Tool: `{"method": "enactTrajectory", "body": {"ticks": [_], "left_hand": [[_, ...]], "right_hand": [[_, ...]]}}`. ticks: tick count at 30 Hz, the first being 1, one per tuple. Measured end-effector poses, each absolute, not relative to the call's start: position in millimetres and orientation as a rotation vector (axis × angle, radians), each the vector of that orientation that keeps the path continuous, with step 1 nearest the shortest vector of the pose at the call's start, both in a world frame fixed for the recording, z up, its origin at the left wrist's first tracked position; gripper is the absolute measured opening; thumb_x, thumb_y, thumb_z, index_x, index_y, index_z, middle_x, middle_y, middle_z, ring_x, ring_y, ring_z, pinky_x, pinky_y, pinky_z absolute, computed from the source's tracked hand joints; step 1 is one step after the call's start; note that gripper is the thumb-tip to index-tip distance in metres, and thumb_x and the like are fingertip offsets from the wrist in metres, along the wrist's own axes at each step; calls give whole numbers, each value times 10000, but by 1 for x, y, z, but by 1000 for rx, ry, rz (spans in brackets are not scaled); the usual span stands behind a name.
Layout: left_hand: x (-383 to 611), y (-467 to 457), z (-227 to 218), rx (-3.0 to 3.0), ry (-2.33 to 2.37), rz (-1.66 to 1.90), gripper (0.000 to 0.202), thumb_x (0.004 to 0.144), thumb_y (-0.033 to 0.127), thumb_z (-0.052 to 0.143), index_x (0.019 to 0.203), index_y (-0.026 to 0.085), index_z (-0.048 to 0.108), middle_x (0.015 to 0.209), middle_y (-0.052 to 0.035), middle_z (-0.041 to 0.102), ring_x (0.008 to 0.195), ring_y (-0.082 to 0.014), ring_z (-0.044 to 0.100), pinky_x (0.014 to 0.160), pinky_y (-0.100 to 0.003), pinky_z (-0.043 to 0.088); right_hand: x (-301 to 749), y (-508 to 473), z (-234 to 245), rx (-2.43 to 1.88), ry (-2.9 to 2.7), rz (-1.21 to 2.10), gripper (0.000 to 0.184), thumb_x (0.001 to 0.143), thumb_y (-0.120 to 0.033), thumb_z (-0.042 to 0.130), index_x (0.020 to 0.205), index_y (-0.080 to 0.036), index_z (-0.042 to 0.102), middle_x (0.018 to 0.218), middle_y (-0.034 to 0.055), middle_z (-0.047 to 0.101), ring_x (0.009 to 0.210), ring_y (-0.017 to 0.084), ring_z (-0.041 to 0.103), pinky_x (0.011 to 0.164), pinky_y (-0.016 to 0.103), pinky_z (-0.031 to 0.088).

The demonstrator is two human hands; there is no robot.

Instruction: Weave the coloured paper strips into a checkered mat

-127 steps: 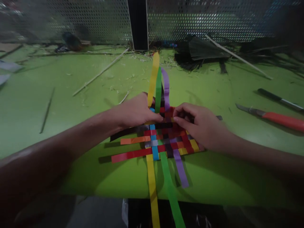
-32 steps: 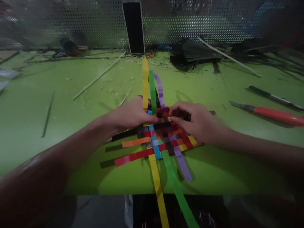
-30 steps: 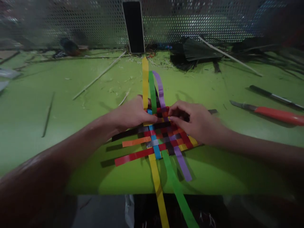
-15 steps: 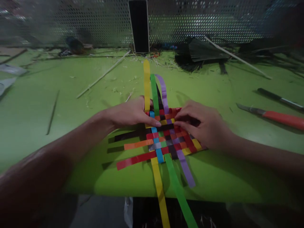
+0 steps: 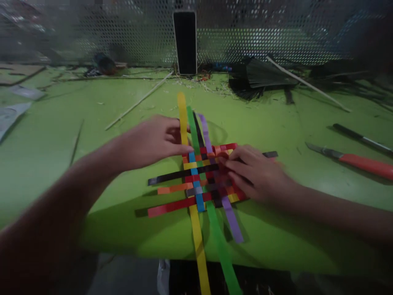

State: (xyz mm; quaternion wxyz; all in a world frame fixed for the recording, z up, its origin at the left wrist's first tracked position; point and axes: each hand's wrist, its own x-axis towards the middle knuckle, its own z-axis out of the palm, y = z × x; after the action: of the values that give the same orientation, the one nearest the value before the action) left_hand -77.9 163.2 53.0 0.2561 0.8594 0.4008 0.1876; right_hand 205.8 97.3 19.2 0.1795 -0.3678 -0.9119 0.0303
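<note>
A small mat of woven coloured strips (image 5: 199, 178) lies on the green tabletop, with loose ends reaching out on its sides. Its yellow strip (image 5: 181, 108) stands up past the far edge, beside green, black and purple ones. My left hand (image 5: 147, 143) is at the far left corner. The thumb touches the mat near the blue strip (image 5: 193, 157), and the fingers are apart, partly behind the yellow strip. On the weave's right part, my right hand (image 5: 260, 172) is closed at a raised red strip (image 5: 221, 152); blur hides the exact grip.
A phone-like dark slab (image 5: 186, 43) stands against the mesh screen (image 5: 270, 37). To the right lie a red-handled knife (image 5: 365, 164) and a dark blade tool (image 5: 362, 137). Thin sticks (image 5: 138, 102), a bundle of black strips (image 5: 264, 76) and scraps are spread behind.
My left thumb has lifted off the mat's middle and moved up and left to its corner. The black strip's end now pokes out beyond my right hand. The view has tilted slightly.
</note>
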Motion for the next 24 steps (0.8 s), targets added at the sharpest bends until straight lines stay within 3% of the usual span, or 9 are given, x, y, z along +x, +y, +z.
{"method": "enactTrajectory", "body": {"ticks": [4,8,11,14,18,24], "left_hand": [[-80,117,72,2727,1331,814,239,1025,379,546,1039,223,725,875,-1,722,733,-157,667,658,-306,569],[-42,101,56,3075,801,637,211,1022,200,532,1063,103,715,992,-99,706,898,-250,641,772,-413,591],[-24,112,32,3123,748,471,299,996,249,606,1217,56,661,1191,-161,672,1071,-311,626,890,-474,597],[-25,118,15,3093,775,460,339,1025,284,555,1238,36,647,1234,-186,645,1093,-307,612,936,-482,587],[-32,116,10,3029,765,605,355,1062,296,471,1176,24,669,1192,-192,658,1099,-292,622,943,-467,594],[-33,115,9,2985,737,643,320,1058,296,493,1193,66,670,1181,-185,693,1116,-296,652,927,-472,616]], "right_hand": [[232,100,49,-1105,-2417,115,292,1001,-223,527,1234,-238,701,1037,79,697,871,215,676,676,350,592],[247,104,53,-1209,-2435,38,253,1009,-307,550,1168,-236,733,1040,96,700,914,248,673,744,390,580],[244,105,30,-1212,-2542,74,356,1023,-347,519,1234,-137,714,1063,150,699,952,283,652,757,436,580],[240,104,9,-1089,-2594,-12,381,1032,-314,485,1244,-91,708,1073,175,695,971,297,629,793,462,570],[242,105,1,-1027,-2604,-76,359,1036,-289,478,1238,-109,713,1074,160,697,958,279,614,824,451,553],[238,106,2,-1032,-2597,-117,340,1041,-283,458,1190,-160,738,1086,151,695,1012,303,598,833,474,543]]}}
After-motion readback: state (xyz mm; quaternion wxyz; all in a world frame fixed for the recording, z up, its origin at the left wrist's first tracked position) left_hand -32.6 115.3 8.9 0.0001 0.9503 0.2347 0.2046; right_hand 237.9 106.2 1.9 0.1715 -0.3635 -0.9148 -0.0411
